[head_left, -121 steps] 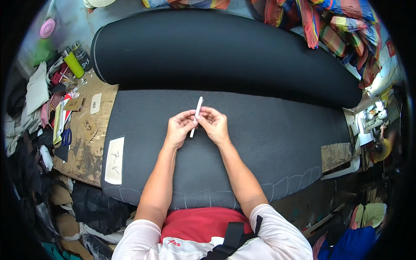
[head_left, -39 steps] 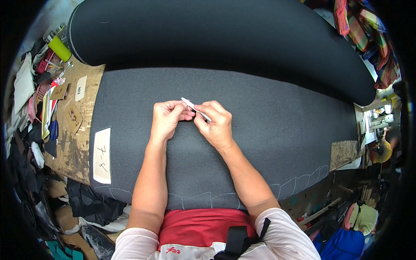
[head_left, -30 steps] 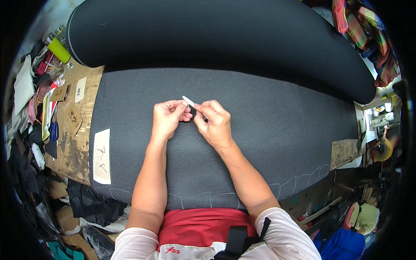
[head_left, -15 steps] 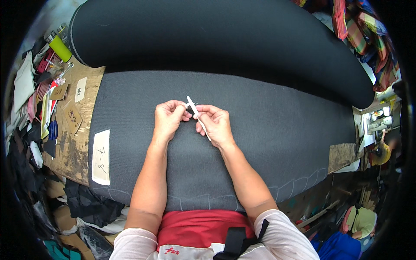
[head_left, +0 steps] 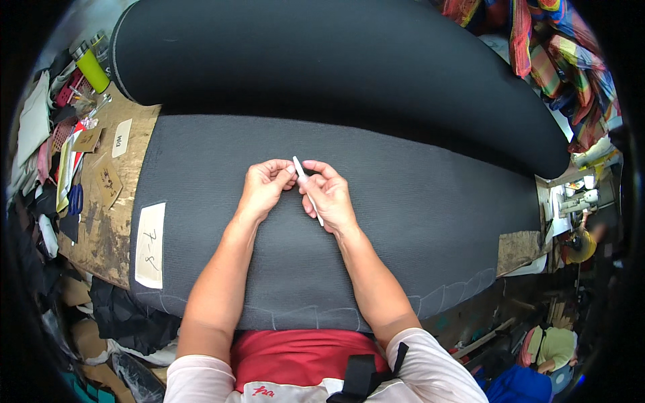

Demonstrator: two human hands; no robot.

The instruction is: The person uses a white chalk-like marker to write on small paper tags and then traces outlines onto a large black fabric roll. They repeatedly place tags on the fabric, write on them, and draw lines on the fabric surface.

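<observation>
A slim white pencil-like marker [head_left: 298,166] stands slantwise between my hands, over the dark grey cloth [head_left: 403,201]. My right hand [head_left: 330,196] is closed round its lower part, the thumb lying along it and the index finger raised. Close to its upper end, my left hand [head_left: 263,191] has thumb and fingertips pinched together. Whatever those left fingertips hold is too small to make out. The cloth lies flat under both hands, with pale chalk lines [head_left: 322,313] drawn along its near edge.
Across the far side lies a thick roll of black material [head_left: 302,60]. A white paper piece [head_left: 150,245] rests on the cloth's left side. Beyond it, the wooden tabletop [head_left: 107,248] holds card pieces, blue-handled scissors [head_left: 76,199] and a green bottle [head_left: 91,67]. Coloured bundles [head_left: 557,60] are at far right.
The marker's tip has dropped slightly and now sits nearer my left fingertips. A small white bit seen earlier at those fingertips no longer shows clearly. The whole view has shifted a little.
</observation>
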